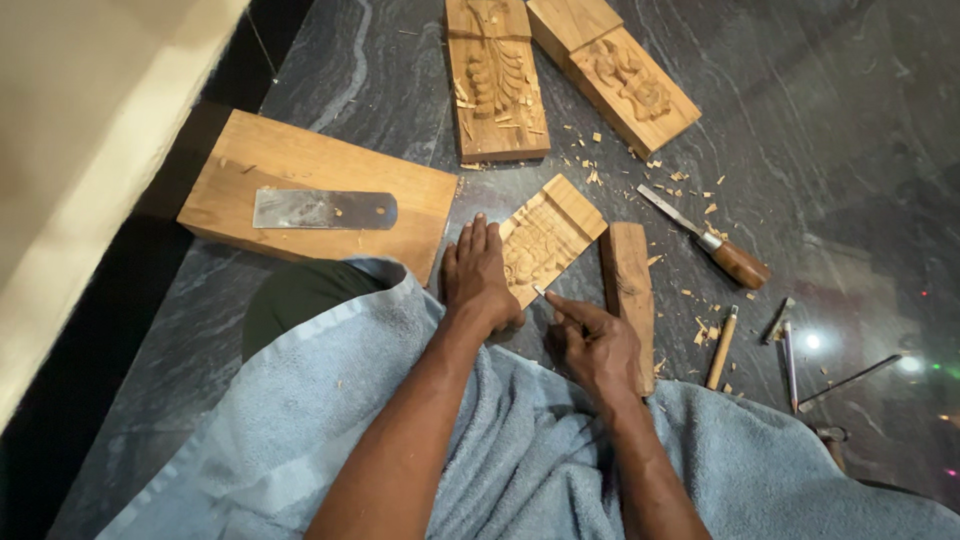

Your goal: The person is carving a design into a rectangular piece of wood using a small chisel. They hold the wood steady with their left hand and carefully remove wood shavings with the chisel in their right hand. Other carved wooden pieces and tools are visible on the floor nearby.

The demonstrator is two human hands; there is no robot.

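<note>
- left hand [478,272] lies flat, fingers spread, on the small carved wood panel [543,238], seemingly pinning it to the floor.
- right hand [592,345] is closed around a thin carving tool [541,292], its tip at the panel's lower edge.
- a wood strip [629,292] sits just beside the panel.
- dark stone floor [800,150] is littered with chips; a blue towel [520,450] covers the lap.

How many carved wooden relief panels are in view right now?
3. One carved wooden relief panel lies at top centre, a second angled to its right, and a third lies under the left hand. Others may lie outside the frame.
</note>
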